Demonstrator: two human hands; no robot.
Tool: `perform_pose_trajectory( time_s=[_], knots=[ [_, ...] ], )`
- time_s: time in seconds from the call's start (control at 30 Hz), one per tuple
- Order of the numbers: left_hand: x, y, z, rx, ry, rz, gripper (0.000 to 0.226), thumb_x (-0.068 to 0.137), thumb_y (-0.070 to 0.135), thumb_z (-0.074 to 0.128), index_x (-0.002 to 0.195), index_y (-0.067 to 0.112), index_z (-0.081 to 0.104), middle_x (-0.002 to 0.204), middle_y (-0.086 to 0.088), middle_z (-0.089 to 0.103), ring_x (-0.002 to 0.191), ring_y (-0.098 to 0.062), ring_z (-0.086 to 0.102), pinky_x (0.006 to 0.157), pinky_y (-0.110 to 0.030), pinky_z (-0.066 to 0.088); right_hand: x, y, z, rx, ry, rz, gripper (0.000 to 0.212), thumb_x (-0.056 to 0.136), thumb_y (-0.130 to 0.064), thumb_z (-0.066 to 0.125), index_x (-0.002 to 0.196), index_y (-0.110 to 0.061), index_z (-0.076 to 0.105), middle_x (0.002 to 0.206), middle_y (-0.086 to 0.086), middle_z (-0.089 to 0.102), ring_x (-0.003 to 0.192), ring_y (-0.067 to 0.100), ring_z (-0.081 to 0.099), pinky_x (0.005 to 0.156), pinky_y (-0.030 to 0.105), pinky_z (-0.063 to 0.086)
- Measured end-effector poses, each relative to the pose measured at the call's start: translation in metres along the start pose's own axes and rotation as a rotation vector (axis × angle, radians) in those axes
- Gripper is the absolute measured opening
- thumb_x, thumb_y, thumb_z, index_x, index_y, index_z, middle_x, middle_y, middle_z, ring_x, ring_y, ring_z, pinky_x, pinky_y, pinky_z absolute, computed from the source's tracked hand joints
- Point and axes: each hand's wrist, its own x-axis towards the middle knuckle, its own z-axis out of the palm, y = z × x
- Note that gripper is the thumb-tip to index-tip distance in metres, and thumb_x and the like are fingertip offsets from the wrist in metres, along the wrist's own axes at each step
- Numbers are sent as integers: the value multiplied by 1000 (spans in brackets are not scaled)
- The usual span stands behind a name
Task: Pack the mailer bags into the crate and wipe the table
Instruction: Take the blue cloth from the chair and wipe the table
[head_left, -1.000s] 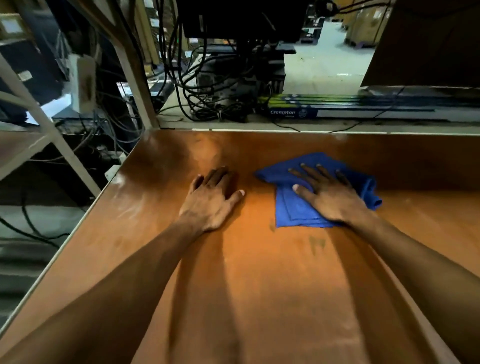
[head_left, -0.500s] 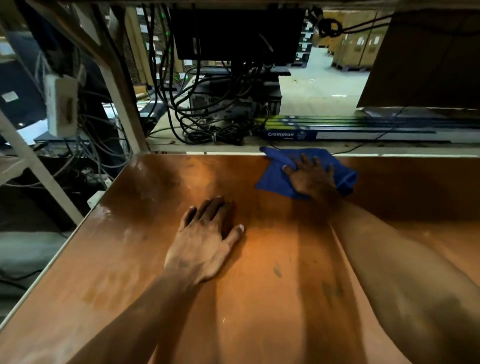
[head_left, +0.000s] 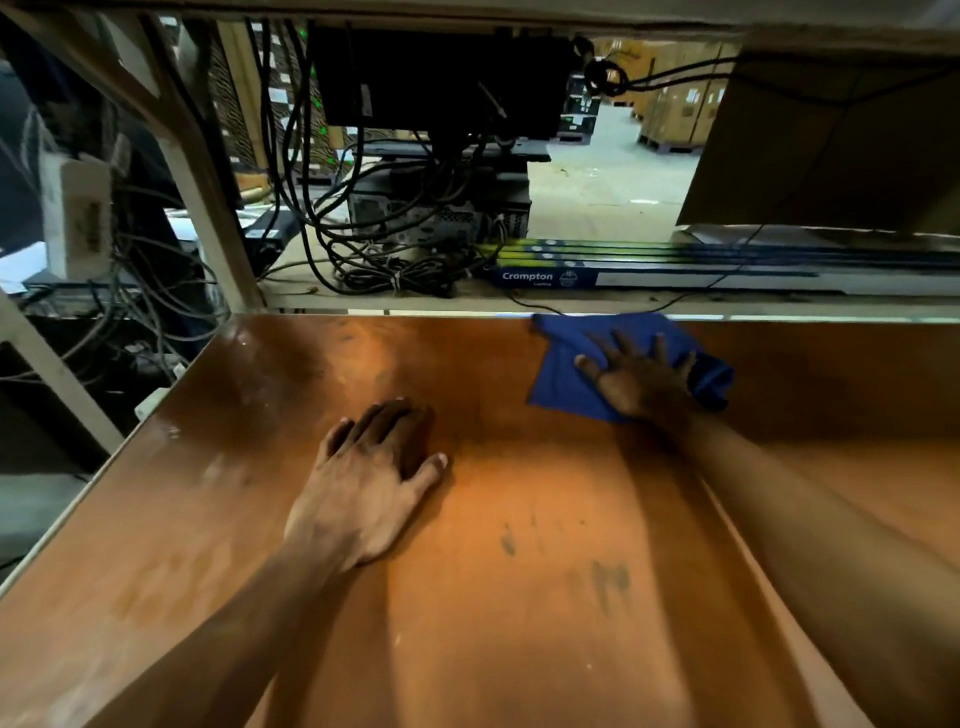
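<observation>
Warehouse clutter is sitting past the far edge: tangled cables (head_left: 363, 249), a long Crompton box (head_left: 540, 278); the brown surface (head_left: 519, 623) is looking smooth, scuffed, dusty. Blue cloth (head_left: 561, 374) is lying at the far edge, right of middle, with the right hand (head_left: 641, 382) pressing flat on it, fingers spread, while the left hand (head_left: 363, 488) is resting flat near the middle, holding nothing. Cloth is looking soft, light, bunchy, so a flat palm mid-cloth is probably working better than a pinch; mailer bags and crate aren't showing.
</observation>
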Motion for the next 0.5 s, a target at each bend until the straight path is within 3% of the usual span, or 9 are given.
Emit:
perform_pose_trajectory(
  time_s=[0.13, 0.2, 0.3, 0.37, 0.5],
  knots=[
    [0, 1, 0, -9, -10, -8, 69, 91, 72, 22, 150, 38, 28, 157, 15, 27, 145, -6, 22, 122, -37, 14, -79, -7, 15, -102, -14, -320, 57, 90, -76, 12, 143, -64, -7, 161, -24, -6, 151, 22, -9, 116, 62, -6],
    [-2, 1, -1, 3, -6, -12, 65, 93, 69, 24, 150, 37, 30, 156, 13, 30, 144, -8, 26, 122, -38, 16, -99, 17, 15, -135, 7, -305, 58, 87, -77, 9, 142, -65, -8, 160, -26, -5, 151, 19, -6, 118, 59, -3],
    [-6, 5, -2, 60, 23, -22, 63, 93, 67, 24, 145, 35, 40, 151, 8, 40, 139, -14, 35, 118, -39, 23, -100, 63, 5, -77, 14, -18, 59, 92, -72, 13, 147, -58, -2, 163, -20, 1, 151, 23, 1, 116, 62, 2],
    [-9, 11, -9, 94, 29, -39, 65, 90, 66, 23, 140, 34, 47, 146, 6, 47, 135, -17, 41, 116, -41, 26, -115, 65, 3, -38, 27, 55, 60, 93, -70, 14, 149, -54, 1, 163, -17, 4, 151, 24, 3, 116, 62, 3],
    [-43, 41, -17, 71, -87, -96, 82, 79, 72, 14, 146, 31, 39, 154, 1, 38, 143, -20, 31, 119, -45, 16, -205, 33, 22, -113, 67, -262, 66, 83, -74, -1, 147, -58, -2, 163, -19, 3, 152, 23, 3, 117, 61, 3]
  ],
)
